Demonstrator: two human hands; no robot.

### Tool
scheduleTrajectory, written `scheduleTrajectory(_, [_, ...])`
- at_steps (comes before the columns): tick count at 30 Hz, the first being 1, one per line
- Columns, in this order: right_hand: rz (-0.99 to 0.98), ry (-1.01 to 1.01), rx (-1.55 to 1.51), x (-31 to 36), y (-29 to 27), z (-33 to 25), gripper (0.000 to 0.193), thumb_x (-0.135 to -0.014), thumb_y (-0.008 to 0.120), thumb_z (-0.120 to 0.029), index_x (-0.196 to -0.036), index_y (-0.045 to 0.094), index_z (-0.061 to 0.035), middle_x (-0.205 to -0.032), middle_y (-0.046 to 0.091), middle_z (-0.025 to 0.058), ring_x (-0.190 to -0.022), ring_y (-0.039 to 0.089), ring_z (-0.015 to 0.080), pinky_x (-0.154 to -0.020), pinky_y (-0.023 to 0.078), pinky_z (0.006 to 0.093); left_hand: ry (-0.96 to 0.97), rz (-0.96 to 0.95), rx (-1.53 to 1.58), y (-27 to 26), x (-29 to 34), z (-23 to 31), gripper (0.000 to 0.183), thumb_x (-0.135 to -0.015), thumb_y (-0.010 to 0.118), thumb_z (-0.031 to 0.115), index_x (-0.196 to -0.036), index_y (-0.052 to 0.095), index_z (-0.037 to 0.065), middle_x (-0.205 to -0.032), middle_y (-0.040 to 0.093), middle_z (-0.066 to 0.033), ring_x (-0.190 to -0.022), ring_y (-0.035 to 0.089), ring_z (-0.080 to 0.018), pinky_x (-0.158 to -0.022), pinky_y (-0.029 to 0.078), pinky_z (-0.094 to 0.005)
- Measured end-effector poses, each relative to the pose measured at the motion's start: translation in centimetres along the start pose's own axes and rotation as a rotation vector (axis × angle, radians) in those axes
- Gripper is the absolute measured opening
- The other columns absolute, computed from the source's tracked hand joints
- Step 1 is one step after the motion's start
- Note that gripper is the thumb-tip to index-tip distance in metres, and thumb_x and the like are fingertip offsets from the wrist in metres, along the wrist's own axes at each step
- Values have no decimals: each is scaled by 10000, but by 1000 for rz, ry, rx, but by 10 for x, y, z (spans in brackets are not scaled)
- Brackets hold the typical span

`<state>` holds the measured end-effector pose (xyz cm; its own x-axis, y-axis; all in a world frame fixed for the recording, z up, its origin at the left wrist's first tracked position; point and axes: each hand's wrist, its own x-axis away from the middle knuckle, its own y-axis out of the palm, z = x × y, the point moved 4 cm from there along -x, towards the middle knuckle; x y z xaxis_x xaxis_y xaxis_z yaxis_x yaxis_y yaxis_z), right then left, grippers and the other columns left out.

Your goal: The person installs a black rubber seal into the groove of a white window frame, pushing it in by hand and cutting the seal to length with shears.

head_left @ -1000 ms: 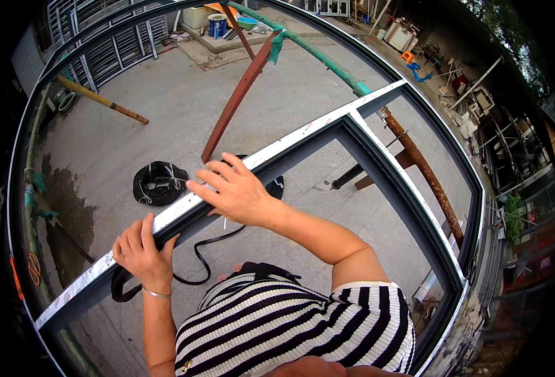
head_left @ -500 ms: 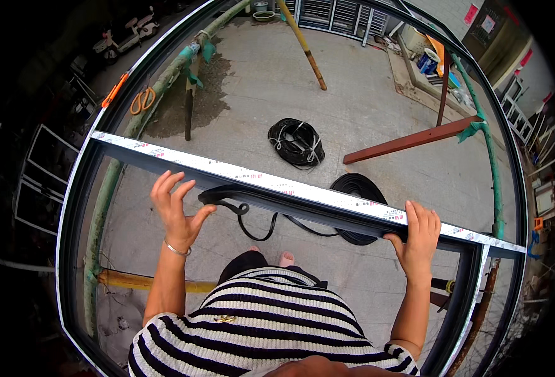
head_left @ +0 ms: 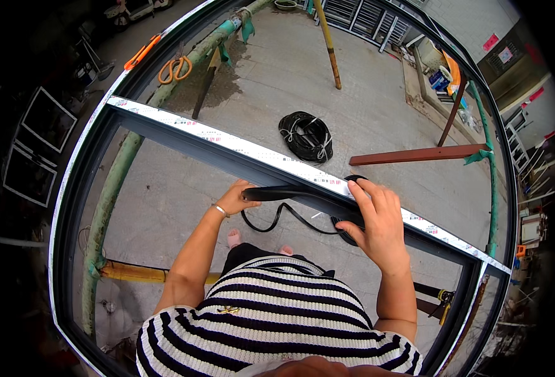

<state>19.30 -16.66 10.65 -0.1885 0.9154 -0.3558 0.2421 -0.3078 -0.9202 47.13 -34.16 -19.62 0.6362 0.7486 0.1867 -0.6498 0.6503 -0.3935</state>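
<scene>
The left hand (head_left: 235,198) pinched the end of a black strip (head_left: 280,193) along the near side of a white-faced crossbar (head_left: 233,146). The right hand (head_left: 379,221) straddled the bar; whether it gripped, I couldn't tell. Beyond, a tied black coil (head_left: 306,136) lay on the floor (head_left: 265,81).

orng scissors (head_left: 175,70), upper L | yel pole (head_left: 328,50), top ctr | blue bucket (head_left: 439,80), upper R

Your left hand (head_left: 235,199) holds the end of a black rubber strip (head_left: 280,193) below the white-filmed crossbar (head_left: 246,148) of a dark metal frame (head_left: 64,207); your right hand (head_left: 378,223) lies over that crossbar, thumb on its near side. Beyond it, a tied black coil (head_left: 306,137) rests on the paving (head_left: 277,75). Orange-handled scissors (head_left: 168,76) sit near the frame's left edge.
</scene>
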Motion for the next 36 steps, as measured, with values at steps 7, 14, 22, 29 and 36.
scheduleTrajectory(7, [26, 23, 74, -45, 45, -32, 797, -718, 874, -300, -1425, 575, -86, -1307, 616, 118, -1055, 604, 290, -890, 459, 419, -34, 193, 114, -80, 50, 6, 289, -864, 854, 185, -982, 658, 8, -830, 692, -72, -732, 613, -158, -695, 497, -285])
scheduleTrajectory(14, [68, 56, 165, -50, 56, -38, 796, -710, 865, -364, -1424, 601, -132, -1264, 655, 55, -967, 605, 217, -811, 438, 370, 321, 393, -168, -188, 108, 122, 568, -847, 812, 536, -979, 659, 5, -839, 610, -61, -777, 579, -172, -676, 453, -319])
scheduleTrajectory(22, [107, 95, 162, -52, 55, -42, 801, -664, 894, -310, -1392, 622, -115, -1233, 662, 57, -969, 611, 239, -832, 444, 386, 337, 531, -260, -182, 83, 156, 282, -812, 858, 135, -1007, 703, 2, -947, 642, -102, -879, 651, -250, -778, 516, -335])
scheduleTrajectory(29, [115, 130, 167, -52, 56, -44, 801, -667, 898, -315, -1398, 624, -135, -1244, 655, 64, -985, 612, 232, -850, 448, 396, 584, 740, -565, -175, 71, 165, 328, -673, 890, 27, -946, 708, 40, -933, 640, -79, -815, 628, -265, -667, 508, -365])
scheduleTrajectory(36, [121, 145, 170, -52, 57, -44, 797, -666, 889, -306, -1398, 625, -130, -1242, 658, 68, -1001, 616, 239, -877, 447, 413, 806, 778, -624, -171, 68, 154, 396, -674, 863, -65, -995, 657, 40, -932, 618, -93, -809, 570, -262, -676, 472, -355])
